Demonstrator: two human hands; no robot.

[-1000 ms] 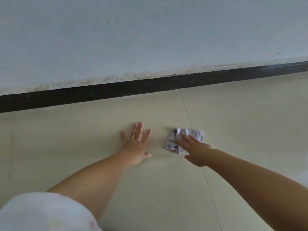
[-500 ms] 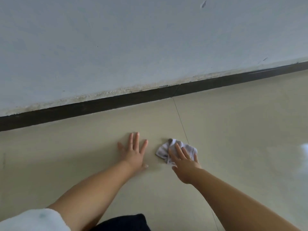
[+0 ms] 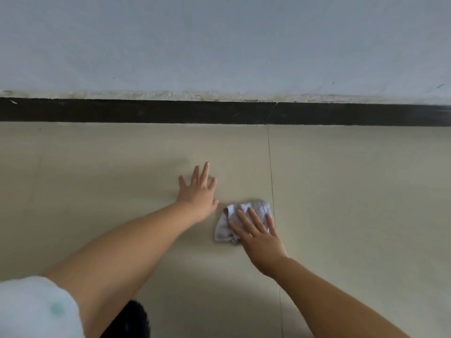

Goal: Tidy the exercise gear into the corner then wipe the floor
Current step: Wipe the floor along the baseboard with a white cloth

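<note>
Fingers (image 3: 246,219) of the right hand (image 3: 261,236) lie straight, pressing the cloth (image 3: 244,222) flat on the floor (image 3: 97,154) beside a tile seam. The left hand (image 3: 199,191) is splayed, bracing. Unpinched, the cloth could bunch or slip out.

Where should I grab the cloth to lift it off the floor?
Pinch the bunched far edge of the cloth, coming from above on the wall side. It lies crumpled and flat on the floor, and the right hand presses its near part with straight fingers, so the raised folds beyond the fingertips look easiest to catch.
</note>
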